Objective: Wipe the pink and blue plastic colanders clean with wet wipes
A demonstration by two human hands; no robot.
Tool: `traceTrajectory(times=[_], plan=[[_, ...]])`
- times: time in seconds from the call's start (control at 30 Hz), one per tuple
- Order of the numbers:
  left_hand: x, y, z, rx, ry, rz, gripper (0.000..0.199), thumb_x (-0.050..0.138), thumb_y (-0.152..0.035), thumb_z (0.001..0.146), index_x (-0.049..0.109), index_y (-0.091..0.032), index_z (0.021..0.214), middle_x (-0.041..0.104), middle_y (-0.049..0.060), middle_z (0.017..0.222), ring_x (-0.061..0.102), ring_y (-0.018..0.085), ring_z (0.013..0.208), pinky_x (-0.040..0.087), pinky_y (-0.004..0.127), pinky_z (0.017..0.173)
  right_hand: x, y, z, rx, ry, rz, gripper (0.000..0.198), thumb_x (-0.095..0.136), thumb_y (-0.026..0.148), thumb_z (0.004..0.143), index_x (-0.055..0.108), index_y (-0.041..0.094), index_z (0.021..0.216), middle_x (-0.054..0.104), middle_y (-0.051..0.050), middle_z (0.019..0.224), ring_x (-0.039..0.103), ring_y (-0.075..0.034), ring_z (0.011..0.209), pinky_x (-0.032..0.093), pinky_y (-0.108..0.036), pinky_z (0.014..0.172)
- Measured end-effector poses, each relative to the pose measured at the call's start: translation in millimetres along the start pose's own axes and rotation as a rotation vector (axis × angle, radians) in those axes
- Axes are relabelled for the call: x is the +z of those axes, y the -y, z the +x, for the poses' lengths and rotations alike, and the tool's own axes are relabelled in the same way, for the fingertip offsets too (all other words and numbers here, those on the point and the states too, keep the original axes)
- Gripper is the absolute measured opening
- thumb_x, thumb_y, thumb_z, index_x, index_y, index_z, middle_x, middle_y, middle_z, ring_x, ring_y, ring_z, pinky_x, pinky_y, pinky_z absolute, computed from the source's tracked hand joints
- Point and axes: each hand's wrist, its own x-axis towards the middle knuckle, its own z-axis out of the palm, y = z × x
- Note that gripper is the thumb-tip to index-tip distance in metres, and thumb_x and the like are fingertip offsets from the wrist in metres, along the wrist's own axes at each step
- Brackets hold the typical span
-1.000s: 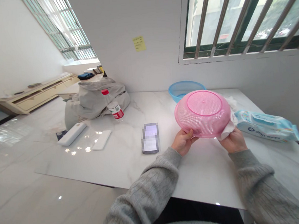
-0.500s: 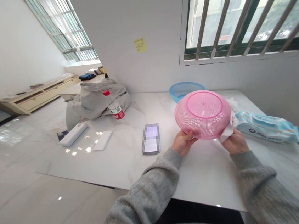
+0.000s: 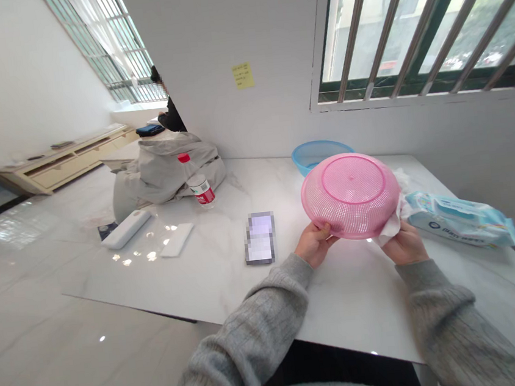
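Observation:
A pink perforated plastic colander is held up above the table, tilted with its round base facing up and toward me. My left hand grips its lower left rim, thumb on the outer side. At the lower right rim, my right hand is closed on a white wipe, which is pressed against the colander; some of its fingers are hidden. Behind the colander stands a blue plastic basin, partly covered by it. A light blue pack of wipes lies just right of my right hand.
On the marble-patterned table lie a phone, a white flat piece and a long white case. A red-capped bottle stands before a grey cloth bag. Another person is partly visible at the back left.
Another person has come into sight behind the wall edge at the back left. My hands and the colander hold almost the same position.

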Motion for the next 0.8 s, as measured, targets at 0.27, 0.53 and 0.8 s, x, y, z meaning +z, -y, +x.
traceTrajectory(times=[0.27, 0.53, 0.8], plan=[[-2, 2, 1, -0.005, -0.013, 0.001, 0.041, 0.097, -0.035, 0.062, 0.074, -0.014, 0.09, 0.075, 0.007, 0.092, 0.066, 0.02, 0.089, 0.047, 0.042, 0.101, 2, -2, 0, 0.01, -0.081, -0.073, 0.037, 0.058, 0.014, 0.093, 0.07, 0.035, 0.121, 0.073, 0.006, 0.133, 0.063, -0.016, 0.132, 0.041, -0.044, 0.122], [-4, 4, 3, 0.009, -0.057, -0.037, 0.042, 0.099, -0.034, 0.059, 0.072, -0.015, 0.085, 0.073, 0.005, 0.088, 0.065, 0.017, 0.084, 0.05, 0.04, 0.096, 11, -4, -1, -0.004, -0.151, -0.113, 0.029, 0.063, 0.012, 0.091, 0.073, 0.03, 0.111, 0.077, 0.004, 0.122, 0.067, -0.014, 0.125, 0.05, -0.037, 0.114], [-5, 0, 4, 0.066, -0.029, -0.083, 0.037, 0.096, -0.028, 0.064, 0.071, -0.017, 0.089, 0.075, 0.004, 0.093, 0.068, 0.018, 0.09, 0.049, 0.038, 0.098, 24, -3, -8, -0.09, -0.166, -0.24, 0.035, 0.079, 0.042, 0.087, 0.072, 0.02, 0.113, 0.075, -0.004, 0.118, 0.069, -0.017, 0.113, 0.06, -0.031, 0.099]])
